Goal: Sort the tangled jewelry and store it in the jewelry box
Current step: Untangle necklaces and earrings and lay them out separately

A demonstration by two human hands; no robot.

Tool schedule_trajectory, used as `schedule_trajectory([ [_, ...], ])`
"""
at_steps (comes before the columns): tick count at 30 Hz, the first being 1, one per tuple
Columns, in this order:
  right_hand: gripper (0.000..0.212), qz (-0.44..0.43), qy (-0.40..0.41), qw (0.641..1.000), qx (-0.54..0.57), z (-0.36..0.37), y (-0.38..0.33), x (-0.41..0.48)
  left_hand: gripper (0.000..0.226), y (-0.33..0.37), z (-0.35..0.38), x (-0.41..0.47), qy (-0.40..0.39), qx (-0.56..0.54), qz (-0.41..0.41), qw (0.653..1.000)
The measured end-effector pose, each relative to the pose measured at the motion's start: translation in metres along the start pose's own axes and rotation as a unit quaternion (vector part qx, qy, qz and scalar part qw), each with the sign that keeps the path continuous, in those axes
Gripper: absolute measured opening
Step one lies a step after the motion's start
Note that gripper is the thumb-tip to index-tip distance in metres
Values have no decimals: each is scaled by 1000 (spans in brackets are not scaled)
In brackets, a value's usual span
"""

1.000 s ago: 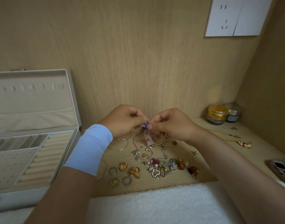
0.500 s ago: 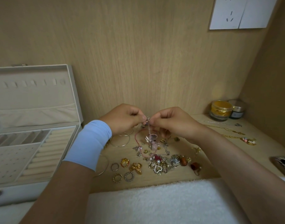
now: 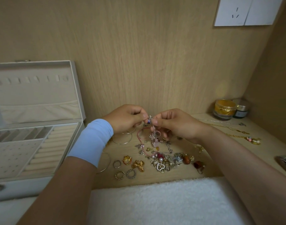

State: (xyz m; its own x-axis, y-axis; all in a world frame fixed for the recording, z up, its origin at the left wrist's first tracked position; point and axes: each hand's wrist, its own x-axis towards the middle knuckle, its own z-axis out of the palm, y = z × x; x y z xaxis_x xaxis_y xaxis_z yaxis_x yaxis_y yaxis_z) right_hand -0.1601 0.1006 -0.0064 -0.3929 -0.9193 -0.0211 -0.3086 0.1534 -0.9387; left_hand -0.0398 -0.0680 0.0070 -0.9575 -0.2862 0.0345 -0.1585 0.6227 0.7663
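A small silver charm (image 3: 149, 119) with a blue bead is pinched between the fingertips of the left hand (image 3: 126, 118) and the right hand (image 3: 174, 123), both raised above the middle of the wooden surface (image 3: 256, 132); a pink cord (image 3: 141, 135) and a pale pink pendant (image 3: 155, 141) are seen hanging from the pinch down to the tangled jewelry pile (image 3: 165, 161) below. A light blue sleeve (image 3: 92, 140) is worn on the left wrist. Loose rings (image 3: 117, 164), a gold bow piece (image 3: 138, 165) and thin hoops (image 3: 122, 138) are spread beside the pile. The jewelry box (image 3: 69, 143) is stood open at the surface's left edge; its ring rolls, dotted earring panel and divided slots appear unfilled. Two lidded jars (image 3: 224, 109) are set in the far right corner, with gold chains (image 3: 236, 132) laid near them. A white towel (image 3: 155, 202) is laid along the near edge.
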Motion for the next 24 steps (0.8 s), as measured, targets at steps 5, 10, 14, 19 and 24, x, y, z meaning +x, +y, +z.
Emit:
schedule_trajectory([
  [5, 12, 8, 42, 999, 14, 1, 4, 3, 24, -2, -6, -2, -26, 62, 12, 998],
  [10, 13, -3, 59, 998, -7, 0, 2, 3, 29, -2, -9, -3, -42, 64, -4, 997],
  [14, 21, -4, 61, 998, 20, 3, -1, 4, 26, 3, -7, -4, -17, 80, -23, 996],
  [19, 18, -12, 37, 998, 55, 4, -2, 4, 25, 8, 0, -1, 12, 95, -22, 995],
  [24, 18, 39, -20, 998, -41, -5, -11, -4, 24, 7, -3, 0, 45, 68, -13, 997],
])
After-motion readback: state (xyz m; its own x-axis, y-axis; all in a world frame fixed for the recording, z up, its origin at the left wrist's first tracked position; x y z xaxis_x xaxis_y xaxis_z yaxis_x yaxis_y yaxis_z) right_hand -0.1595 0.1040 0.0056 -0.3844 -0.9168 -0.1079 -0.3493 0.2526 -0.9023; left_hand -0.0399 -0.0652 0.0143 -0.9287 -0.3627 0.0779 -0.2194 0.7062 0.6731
